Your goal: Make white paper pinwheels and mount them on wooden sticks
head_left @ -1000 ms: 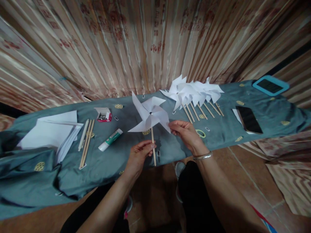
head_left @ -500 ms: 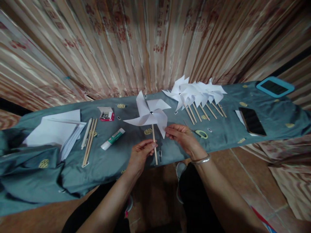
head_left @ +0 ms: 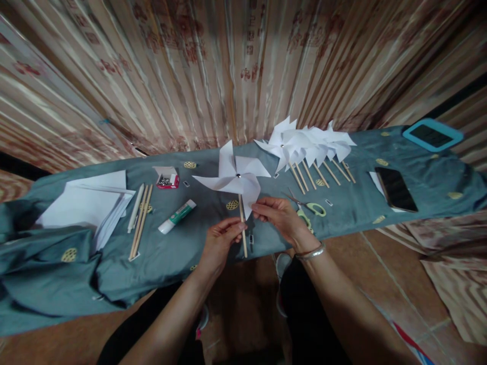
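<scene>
A white paper pinwheel [head_left: 245, 182] with a silver pin at its centre stands nearly upright over the middle of the cloth. Its wooden stick [head_left: 244, 238] is pinched between the thumb and fingers of my left hand [head_left: 222, 243]. My right hand [head_left: 279, 218] is closed in a pinch at the edge of the lowest blade, close to its tip. Just beyond my right wrist lie green-handled scissors [head_left: 315, 209], partly hidden by that hand. A green and white glue stick [head_left: 177, 217] rests to the left of my left hand.
Several finished pinwheels [head_left: 308, 144] lie in an overlapping row at the back right. On the left are white paper sheets [head_left: 85, 200], wooden sticks [head_left: 141, 223] and an open box of pins [head_left: 167, 180]. A phone [head_left: 395, 189] and a blue-framed tablet [head_left: 432, 135] lie at the right.
My right hand has moved slightly left, and the pinwheel's blades have turned a little clockwise with it. More of the scissors now shows. My left hand stays on the stick.
</scene>
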`<act>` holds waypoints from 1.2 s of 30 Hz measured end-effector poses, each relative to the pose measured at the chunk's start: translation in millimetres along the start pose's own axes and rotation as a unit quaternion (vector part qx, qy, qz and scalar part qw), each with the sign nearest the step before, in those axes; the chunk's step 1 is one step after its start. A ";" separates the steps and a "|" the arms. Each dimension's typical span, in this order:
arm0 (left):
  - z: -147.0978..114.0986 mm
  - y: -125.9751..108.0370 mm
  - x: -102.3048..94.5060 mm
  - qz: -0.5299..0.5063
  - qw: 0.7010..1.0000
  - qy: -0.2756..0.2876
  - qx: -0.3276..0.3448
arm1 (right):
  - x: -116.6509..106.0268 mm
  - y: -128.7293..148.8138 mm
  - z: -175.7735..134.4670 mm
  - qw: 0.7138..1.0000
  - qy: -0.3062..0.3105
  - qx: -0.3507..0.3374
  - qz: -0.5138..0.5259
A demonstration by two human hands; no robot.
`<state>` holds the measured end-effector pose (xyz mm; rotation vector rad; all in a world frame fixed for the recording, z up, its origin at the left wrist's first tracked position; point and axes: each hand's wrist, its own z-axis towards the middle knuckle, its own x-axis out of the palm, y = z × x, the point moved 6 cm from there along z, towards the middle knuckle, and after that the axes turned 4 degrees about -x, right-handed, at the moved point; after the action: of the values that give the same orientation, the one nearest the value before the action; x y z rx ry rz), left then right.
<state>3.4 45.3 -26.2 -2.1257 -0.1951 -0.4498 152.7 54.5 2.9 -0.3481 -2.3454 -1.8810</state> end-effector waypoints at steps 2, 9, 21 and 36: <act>-0.1 0.2 -0.7 0.001 1.000 -0.002 0.002 | 2.3 -0.2 -0.4 1.000 0.002 0.002 -0.001; -0.1 0.5 0.3 0.003 1.000 0.005 0.002 | 10.3 -1.6 -1.8 1.000 0.006 0.010 -0.013; -1.6 -0.6 1.9 0.019 0.999 0.020 0.015 | 16.4 0.5 -1.6 0.998 0.021 -0.013 -0.052; -1.3 5.8 -2.2 0.030 0.999 0.025 -0.008 | -74.6 36.8 3.7 0.950 -0.231 -0.179 -0.109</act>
<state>2.8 41.0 -30.8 -2.1268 -0.1001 -0.4711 234.2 57.6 19.7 -0.6509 -2.3740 -2.5856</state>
